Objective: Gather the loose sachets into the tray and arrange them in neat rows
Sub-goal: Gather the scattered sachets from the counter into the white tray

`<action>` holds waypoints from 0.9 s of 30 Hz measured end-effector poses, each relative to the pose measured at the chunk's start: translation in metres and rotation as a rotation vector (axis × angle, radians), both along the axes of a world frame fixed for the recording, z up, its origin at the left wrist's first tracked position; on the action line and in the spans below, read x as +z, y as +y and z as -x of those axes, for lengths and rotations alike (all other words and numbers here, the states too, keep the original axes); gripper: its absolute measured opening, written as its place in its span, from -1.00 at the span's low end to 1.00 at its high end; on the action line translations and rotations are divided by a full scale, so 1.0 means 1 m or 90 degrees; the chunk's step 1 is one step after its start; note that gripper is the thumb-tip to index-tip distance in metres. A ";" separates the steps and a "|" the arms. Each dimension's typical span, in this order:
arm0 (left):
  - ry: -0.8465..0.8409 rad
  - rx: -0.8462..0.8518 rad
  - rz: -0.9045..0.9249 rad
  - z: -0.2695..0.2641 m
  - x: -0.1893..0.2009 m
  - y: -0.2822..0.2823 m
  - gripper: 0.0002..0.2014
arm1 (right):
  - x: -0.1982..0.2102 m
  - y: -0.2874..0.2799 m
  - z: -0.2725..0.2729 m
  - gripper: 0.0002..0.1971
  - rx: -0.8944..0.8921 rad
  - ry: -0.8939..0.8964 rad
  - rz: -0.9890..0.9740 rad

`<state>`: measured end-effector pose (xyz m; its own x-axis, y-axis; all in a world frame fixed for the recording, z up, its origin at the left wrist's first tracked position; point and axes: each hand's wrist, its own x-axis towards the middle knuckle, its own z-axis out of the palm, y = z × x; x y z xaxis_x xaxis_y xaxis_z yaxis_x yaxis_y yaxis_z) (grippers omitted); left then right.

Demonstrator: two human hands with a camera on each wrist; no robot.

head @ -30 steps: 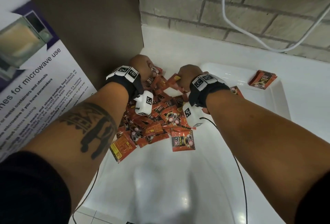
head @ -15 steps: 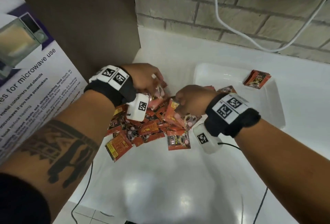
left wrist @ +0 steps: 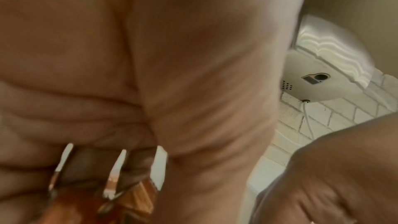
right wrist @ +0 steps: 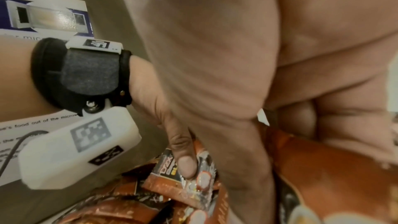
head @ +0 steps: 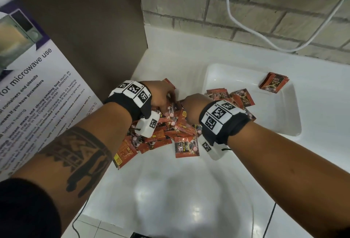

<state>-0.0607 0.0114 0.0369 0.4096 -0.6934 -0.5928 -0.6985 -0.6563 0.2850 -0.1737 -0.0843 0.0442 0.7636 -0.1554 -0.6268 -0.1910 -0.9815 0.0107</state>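
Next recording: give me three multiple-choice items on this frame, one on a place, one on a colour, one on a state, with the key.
1. Where does the small neat stack of sachets lie?
A. far corner of the tray
B. on the poster
C. on the floor

2. What colour are the sachets in the loose pile?
A. blue
B. green
C. red-orange

3. What is the left hand doing?
A. hanging idle
B. gripping sachets
C. pressing the wall

Key: 1 A, the stack sits inside the tray's far right corner; 2 C, the wrappers show red-orange; 3 B, the left wrist view shows sachet edges between its curled fingers.

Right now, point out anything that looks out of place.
Most sachets lie heaped on the counter left of the tray, overlapping at all angles. Only a few are in the tray, with one small stack at its far corner.
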 end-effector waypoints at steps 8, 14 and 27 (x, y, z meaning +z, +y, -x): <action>-0.008 0.046 0.069 0.000 -0.006 0.003 -0.49 | -0.006 0.001 0.004 -0.73 -0.002 -0.016 -0.008; -0.022 0.087 0.116 -0.010 -0.001 0.006 -0.58 | -0.008 -0.006 0.008 -0.87 -0.006 -0.082 -0.034; 0.100 0.199 0.241 -0.004 0.060 -0.040 -0.55 | 0.018 -0.111 0.062 -0.62 -0.391 -0.271 -0.111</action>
